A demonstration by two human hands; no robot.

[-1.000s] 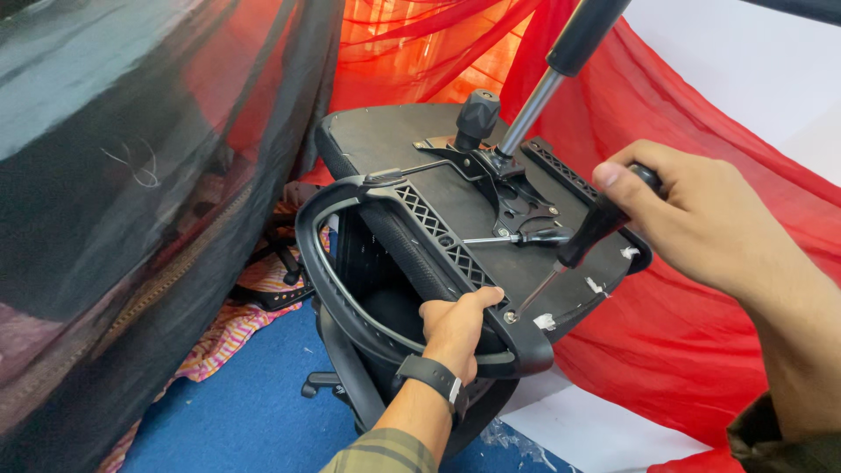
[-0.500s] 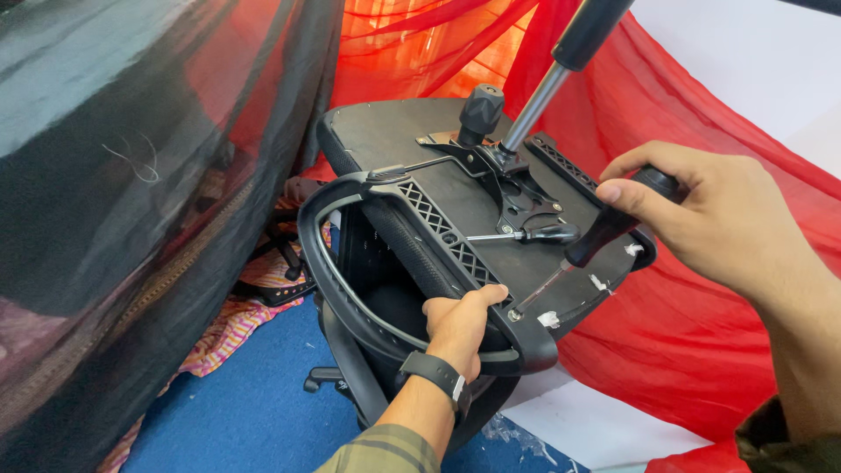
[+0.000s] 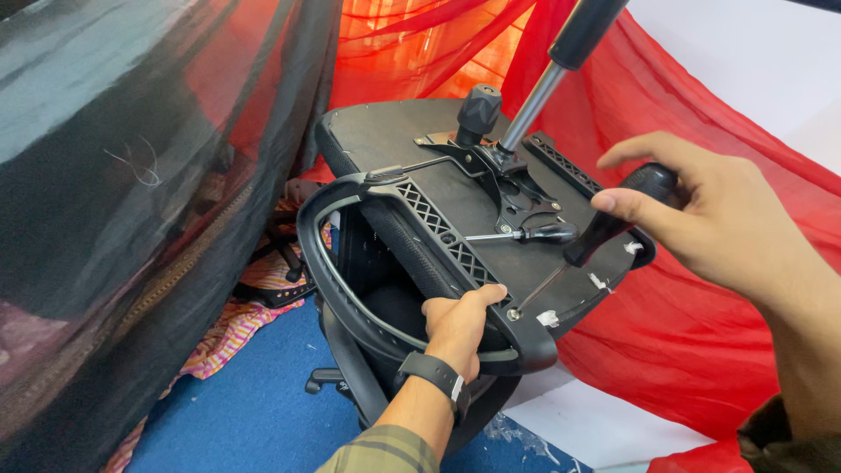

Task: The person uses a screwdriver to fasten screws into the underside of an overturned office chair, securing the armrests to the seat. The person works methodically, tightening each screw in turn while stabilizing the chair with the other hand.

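Chair (image 3: 455,175) upturned over blue floor (image 3: 236,412), red cloth (image 3: 701,350) behind; left hand (image 3: 460,324) grips armrest (image 3: 350,289), right hand (image 3: 727,228) clasps screwdriver (image 3: 613,223).

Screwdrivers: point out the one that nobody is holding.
It is the smaller screwdriver lying flat on the upturned chair seat's underside, beside the metal mechanism plate. The other, the black-handled screwdriver, is gripped by the right hand.

Chair seat (image 3: 394,144) tipped over, underside up, resting above floor (image 3: 245,412). Gas-lift column (image 3: 561,61) rises from mechanism plate (image 3: 508,188) at seat centre. Knob (image 3: 477,109) just left of column. Lever (image 3: 526,234) lies across plate, toward near edge. Armrest loop (image 3: 333,263) on seat's left edge. Left hand (image 3: 460,324) grips seat's near edge. Right hand (image 3: 718,219) at right edge, on screwdriver (image 3: 613,223), tip at near-right corner. Fabric (image 3: 683,350) behind and right of seat; netting (image 3: 131,175) left.
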